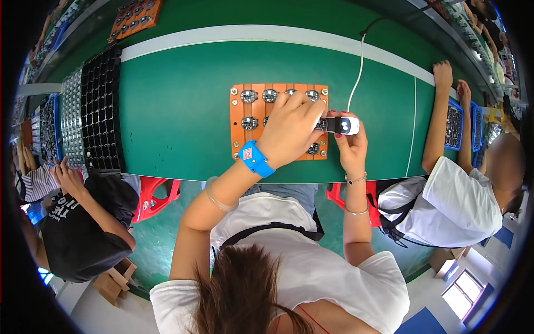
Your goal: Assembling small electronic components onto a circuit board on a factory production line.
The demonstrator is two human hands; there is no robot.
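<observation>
An orange fixture board (pixel 240 137) with screws at its corners lies on the green table in front of me. Several small round metal-and-black parts (pixel 249 96) sit in its recesses. Over the board's right half, my left hand (pixel 290 127), with a blue strap on its wrist, has its fingers bent together. What they pinch is hidden; they meet a small dark part at the device's end. My right hand (pixel 354 149) is closed around a white and black device (pixel 348 126) at the board's right edge. A white cable leads up from beside it.
A black grid tray (pixel 102 111) and a clear tray (pixel 71 114) lie at the left. Another orange board (pixel 133 21) is at the far left. The white cable (pixel 359 69) crosses the table's far strip. Co-workers sit on both sides; a blue bin (pixel 454 125) stands at the right.
</observation>
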